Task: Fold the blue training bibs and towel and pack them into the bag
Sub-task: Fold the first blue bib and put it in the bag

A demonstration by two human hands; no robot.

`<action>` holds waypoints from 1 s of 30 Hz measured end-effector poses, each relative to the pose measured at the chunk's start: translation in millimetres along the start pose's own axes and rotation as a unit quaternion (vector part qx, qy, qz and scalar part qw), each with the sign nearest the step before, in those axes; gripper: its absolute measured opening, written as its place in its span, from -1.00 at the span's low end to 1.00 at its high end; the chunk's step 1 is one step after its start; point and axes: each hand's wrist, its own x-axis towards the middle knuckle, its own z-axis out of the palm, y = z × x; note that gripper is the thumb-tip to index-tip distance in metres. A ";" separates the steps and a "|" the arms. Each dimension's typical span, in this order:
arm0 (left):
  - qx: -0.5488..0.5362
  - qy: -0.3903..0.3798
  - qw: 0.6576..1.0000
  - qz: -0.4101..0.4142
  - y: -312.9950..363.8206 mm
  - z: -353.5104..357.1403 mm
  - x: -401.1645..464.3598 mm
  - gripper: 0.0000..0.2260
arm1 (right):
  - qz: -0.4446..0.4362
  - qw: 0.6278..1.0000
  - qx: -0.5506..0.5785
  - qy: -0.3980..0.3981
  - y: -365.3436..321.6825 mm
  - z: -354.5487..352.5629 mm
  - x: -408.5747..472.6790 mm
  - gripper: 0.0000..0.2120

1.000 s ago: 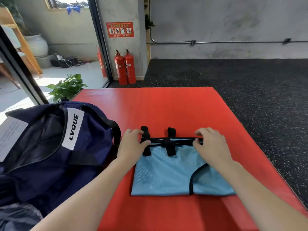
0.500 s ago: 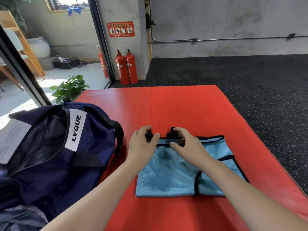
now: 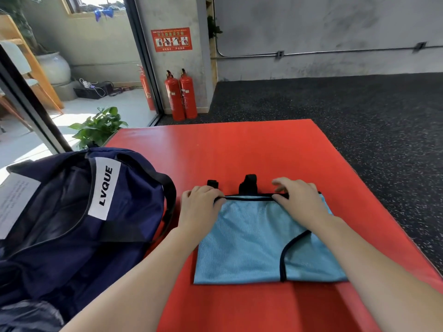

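A light blue training bib [image 3: 249,240] with black edging is laid flat, folded into a rough rectangle, on a red mat [image 3: 239,149] that rests on dark speckled flooring [image 3: 371,111]. Two short black straps [image 3: 249,183] are seen sticking out beyond the bib's far edge, between the two hands.

The left hand [image 3: 199,207] is placed on the far left corner of the bib; its grip is curled, with the fingers bent down over the black hem, which appears to be pinched at that corner. The right hand [image 3: 299,202] is laid on the far right corner; its thumb is pressed against the hem while the fingers are loosely spread above the edge. Whether cloth is truly pinched by the right grip cannot be told.

A navy bag [image 3: 72,212] is set just to the left of the bib, partly on the mat, its mouth unzipped and gaping. A white label printed LVQUE [image 3: 104,186] is sewn on its top, and a black strap is looped close to the left wrist.

Farther back, two red fire extinguishers [image 3: 181,94] are stood against a concrete pillar, and a green potted plant [image 3: 98,127] is placed beside the mat's far left corner.
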 end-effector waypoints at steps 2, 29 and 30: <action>-0.002 0.010 1.000 -0.010 -1.2 1.8 5.0 -0.82 | 0.015 1.000 0.003 0.004 15.7 -3.6 1.8 -0.87; 0.007 -0.132 0.991 -0.031 65.8 40.8 13.1 -0.39 | 0.041 0.948 0.115 -0.293 12.5 -49.6 -55.5 -0.68; 0.006 -0.145 0.989 -0.028 72.8 42.2 11.9 -0.40 | 0.037 0.946 0.121 -0.300 8.7 -48.7 -60.6 -0.67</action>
